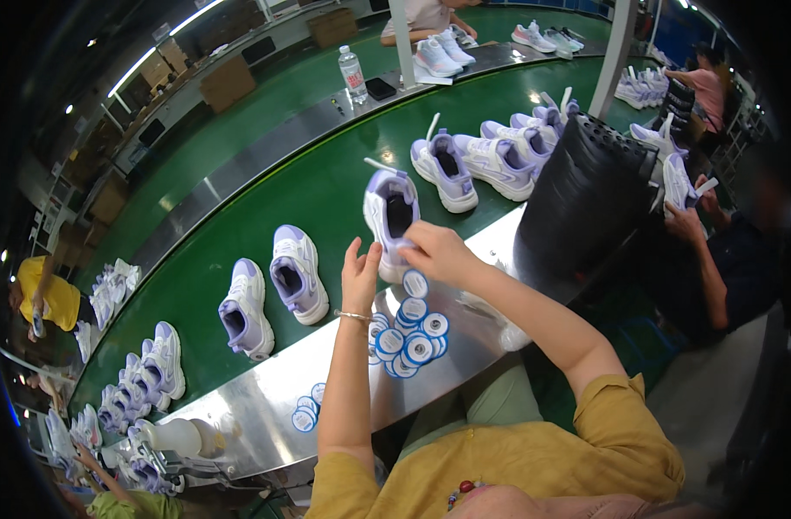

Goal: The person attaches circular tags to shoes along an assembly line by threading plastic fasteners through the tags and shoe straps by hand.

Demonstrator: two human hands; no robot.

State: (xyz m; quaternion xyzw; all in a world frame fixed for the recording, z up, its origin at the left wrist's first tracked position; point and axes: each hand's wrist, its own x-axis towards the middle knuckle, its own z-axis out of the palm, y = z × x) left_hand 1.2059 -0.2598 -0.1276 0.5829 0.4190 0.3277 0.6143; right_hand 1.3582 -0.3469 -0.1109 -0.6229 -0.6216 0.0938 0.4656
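A white and lavender sneaker [380, 212] sits on the green belt in front of me, toe away, its lace end sticking up. My right hand [440, 253] is at its heel collar, fingers bent and closed on the edge; whether they also pinch something small is hidden. My left hand [359, 275], a bracelet at its wrist, is beside the heel on the left, fingers raised and apart. Round white tags with blue rims [404, 342] lie in a loose pile just below my hands. A smaller group of these tags [305, 413] lies left of my forearm.
Two similar sneakers [299, 272] stand on the green belt [205, 285] to the left, with several more [491, 164] to the right. A black ribbed cylinder [577, 199] rises at my right. Beyond the belt stands a water bottle [352, 73]. Co-workers handle shoes on both sides.
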